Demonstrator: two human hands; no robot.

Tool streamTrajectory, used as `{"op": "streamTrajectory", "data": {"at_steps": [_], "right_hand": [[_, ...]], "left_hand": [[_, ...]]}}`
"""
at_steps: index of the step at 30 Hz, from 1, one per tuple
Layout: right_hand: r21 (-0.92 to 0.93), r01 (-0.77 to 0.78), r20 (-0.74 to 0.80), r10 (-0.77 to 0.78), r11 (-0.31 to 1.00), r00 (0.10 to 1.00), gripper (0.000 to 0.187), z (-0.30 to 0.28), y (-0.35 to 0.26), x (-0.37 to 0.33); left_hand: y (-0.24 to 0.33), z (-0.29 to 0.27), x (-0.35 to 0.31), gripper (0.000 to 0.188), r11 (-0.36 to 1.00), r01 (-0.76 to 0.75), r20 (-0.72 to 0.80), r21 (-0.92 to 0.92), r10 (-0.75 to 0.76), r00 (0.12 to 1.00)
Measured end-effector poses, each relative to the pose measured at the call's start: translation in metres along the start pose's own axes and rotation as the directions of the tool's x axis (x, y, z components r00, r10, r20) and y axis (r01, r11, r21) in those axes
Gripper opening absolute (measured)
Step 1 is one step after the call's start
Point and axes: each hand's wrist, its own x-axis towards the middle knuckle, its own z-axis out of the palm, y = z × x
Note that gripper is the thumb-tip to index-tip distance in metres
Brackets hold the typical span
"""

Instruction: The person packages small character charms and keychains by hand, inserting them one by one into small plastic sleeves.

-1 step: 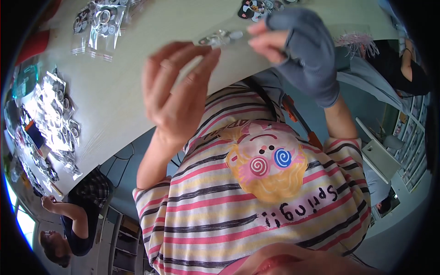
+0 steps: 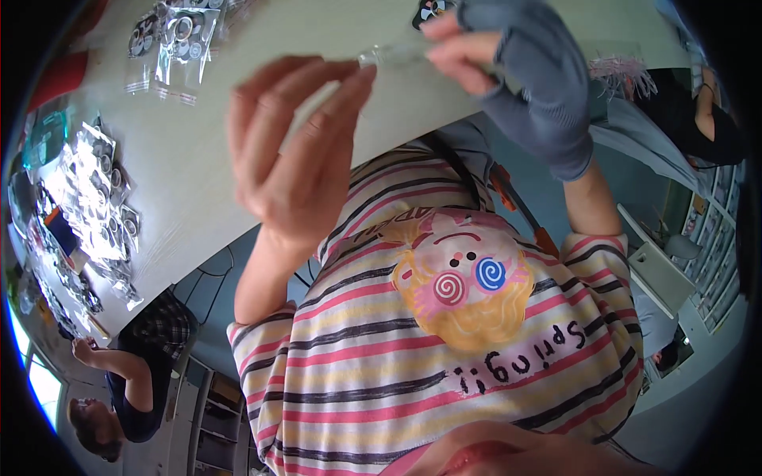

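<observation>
A small clear plastic bag (image 2: 390,55), blurred and glinting, stretches between my two hands above the table. At its left end, my bare left hand (image 2: 302,143) pinches it between thumb and fingertips. My right hand (image 2: 528,91) wears a grey fingerless glove, and its bare fingertips are closed at the bag's other end. What the bag contains is too blurred to make out. Just behind my right fingertips lies a black-and-white charm (image 2: 429,13), partly covered by the hand.
Clear bags holding keyrings (image 2: 184,47) lie at the far left of the white table (image 2: 198,151). A large pile of bagged keyrings (image 2: 99,194) covers the left edge, beside a teal container (image 2: 48,141). Pink shredded strands (image 2: 623,75) are at right. Another person (image 2: 131,377) sits at lower left.
My left hand has shifted left and slightly up. The shiny pieces seen between my hands no longer show distinctly. My right hand has moved slightly up and covers more of the charms behind it.
</observation>
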Motion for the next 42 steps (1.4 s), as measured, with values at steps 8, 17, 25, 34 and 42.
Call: {"op": "streamTrajectory", "data": {"at_steps": [8, 17, 25, 34, 42], "right_hand": [[-0.009, 0.126, 0.124, -0.124, 0.992, 0.985, 0.029, 0.009, -0.007, -0.039], [0.0, -0.191, 0.198, 0.187, 0.982, 0.962, 0.023, 0.02, -0.019, -0.039], [-0.017, -0.103, 0.281, 0.104, 0.995, 0.954, 0.015, 0.017, -0.014, 0.002], [0.03, -0.187, 0.342, 0.166, 0.982, 0.925, 0.012, 0.018, -0.013, -0.004], [0.007, -0.317, 0.229, 0.307, 0.948, 0.924, 0.031, 0.024, -0.022, -0.02]], "left_hand": [[0.018, -0.008, -0.043, 0.034, 0.991, 0.13, 0.179, -0.017, -0.125, 0.976], [0.04, -0.006, -0.058, 0.025, 0.892, 0.429, 0.148, 0.141, -0.448, 0.882], [0.039, -0.009, -0.058, 0.031, 0.8, 0.601, 0.18, 0.008, -0.592, 0.786], [0.039, -0.013, -0.056, 0.033, 0.794, 0.608, 0.179, 0.001, -0.598, 0.781], [0.037, -0.011, -0.059, 0.039, 0.685, 0.714, 0.206, -0.147, -0.685, 0.699]]}}
